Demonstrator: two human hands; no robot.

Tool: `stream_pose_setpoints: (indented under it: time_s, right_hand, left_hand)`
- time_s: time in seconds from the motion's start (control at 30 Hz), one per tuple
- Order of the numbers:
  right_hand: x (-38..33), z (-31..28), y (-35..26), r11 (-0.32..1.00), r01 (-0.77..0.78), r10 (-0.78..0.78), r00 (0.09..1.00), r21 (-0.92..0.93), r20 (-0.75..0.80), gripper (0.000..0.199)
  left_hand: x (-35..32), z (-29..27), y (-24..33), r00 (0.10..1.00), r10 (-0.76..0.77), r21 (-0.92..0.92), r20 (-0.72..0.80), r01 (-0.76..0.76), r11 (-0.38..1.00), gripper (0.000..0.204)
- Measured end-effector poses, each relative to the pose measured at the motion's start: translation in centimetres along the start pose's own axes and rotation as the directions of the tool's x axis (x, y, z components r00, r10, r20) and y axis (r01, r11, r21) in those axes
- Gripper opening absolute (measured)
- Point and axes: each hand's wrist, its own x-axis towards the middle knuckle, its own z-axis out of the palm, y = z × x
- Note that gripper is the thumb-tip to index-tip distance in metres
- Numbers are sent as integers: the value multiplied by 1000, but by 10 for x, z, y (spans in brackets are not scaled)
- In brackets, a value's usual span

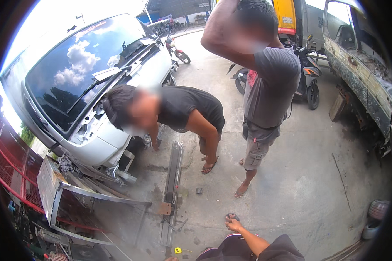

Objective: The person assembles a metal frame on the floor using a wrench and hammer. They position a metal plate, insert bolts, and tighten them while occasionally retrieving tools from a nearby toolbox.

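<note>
My right hand (234, 224) hangs low in front of my dark shorts, beside a sandalled foot (233, 216). Its fingers look loosely open, and nothing shows in them. Of my left hand (171, 259) only a sliver appears at the lower edge, so its grip is hidden. Close to it on the ground lies a yellow tape measure (177, 250). A long steel beam (175, 169) stretches away from there, with a rusty brown plate (164, 209) on its nearer part. Beside the beam are a thin dark tool (183, 224) and a small dark block (199, 190).
A bending person (183, 106) reaches down beside the white truck cab (104, 139). Another person (270, 87) stands with raised arms. At left is a metal frame (98, 195); a motorcycle (309, 74), a worn vehicle body (357, 74) and stacked tyres (378, 209) are at right.
</note>
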Motion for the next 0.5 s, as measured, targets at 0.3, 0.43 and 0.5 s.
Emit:
stream_pose_setpoints:
  time_s: [0.3, 0.43, 0.5]
  right_hand:
    - [-116, 12, -78, 981, -114, 120, 992, -157, 31, 47]
    - [-132, 9, -14, 956, -188, 187, 982, -226, -25, 46]
    - [-128, 8, -10, 937, -245, 255, 967, -247, 10, 46]
  left_hand:
    - [-17, -10, -102, 990, -110, -208, -90, 89, 974, 53]
    - [-6, 11, -81, 995, -91, -182, -30, 84, 980, 51]
    - [-9, 9, -77, 995, -88, -187, -39, 79, 979, 50]
